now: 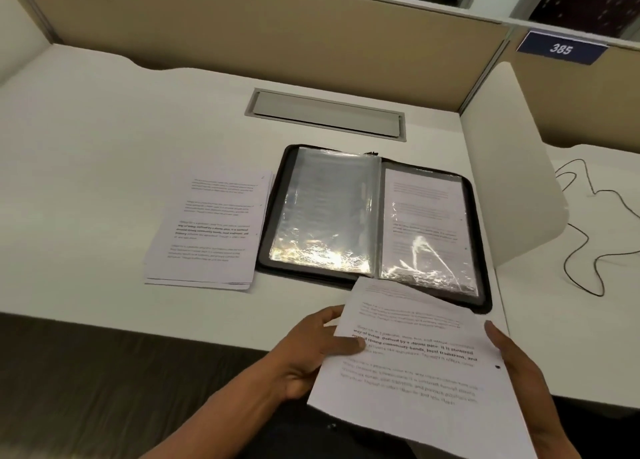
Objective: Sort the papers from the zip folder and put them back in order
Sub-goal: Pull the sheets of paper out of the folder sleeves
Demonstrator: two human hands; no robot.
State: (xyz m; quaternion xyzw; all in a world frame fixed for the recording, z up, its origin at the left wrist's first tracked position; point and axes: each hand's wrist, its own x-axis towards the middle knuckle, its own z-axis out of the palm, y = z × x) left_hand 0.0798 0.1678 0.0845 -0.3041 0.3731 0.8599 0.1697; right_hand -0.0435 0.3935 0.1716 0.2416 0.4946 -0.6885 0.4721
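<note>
One printed sheet is held near the desk edge, pinched by the left hand and steadied by the half-open right hand; one page is seen sleeved in the open zip folder, a loose stack at its left judged unfiled

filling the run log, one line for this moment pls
both hands hold sheet: left hand, right hand, sheet | zip folder open | paper stack left of it
</note>
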